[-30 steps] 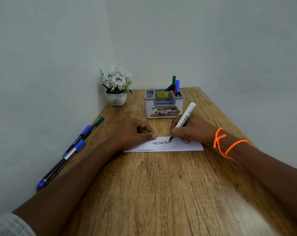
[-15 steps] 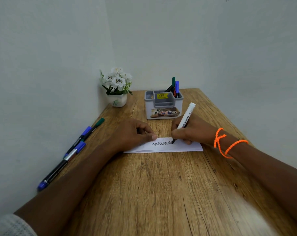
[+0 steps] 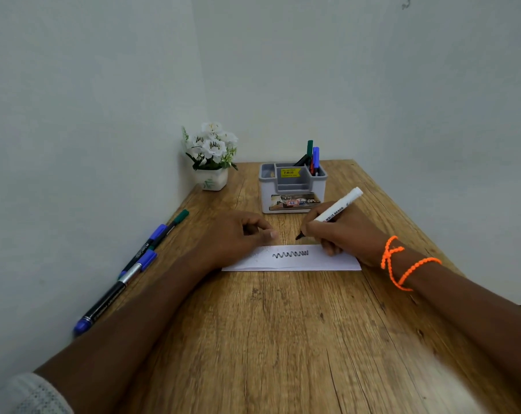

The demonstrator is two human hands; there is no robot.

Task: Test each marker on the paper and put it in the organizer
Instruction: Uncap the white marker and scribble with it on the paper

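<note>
A white strip of paper (image 3: 337, 262) lies on the wooden table (image 3: 283, 339) with a black zigzag line (image 3: 290, 254) drawn on it. My right hand (image 3: 345, 231) grips a white marker (image 3: 340, 205), its black tip lifted just above and behind the paper's far edge. My left hand (image 3: 235, 237) rests on the paper's left end, fingers curled with nothing in them. The grey organizer (image 3: 292, 189) stands behind the hands, with several markers (image 3: 311, 158) upright in its right compartment.
Three markers lie along the left wall: a blue-capped black one (image 3: 112, 291), a blue one (image 3: 147, 245) and a green one (image 3: 175, 221). A white pot of flowers (image 3: 211, 158) stands in the back left corner. An orange bead string (image 3: 402, 264) wraps my right wrist.
The zigzag line grew to the right, then my right hand lifted the marker tip off the paper and back toward the organizer. My left hand stayed on the paper.
</note>
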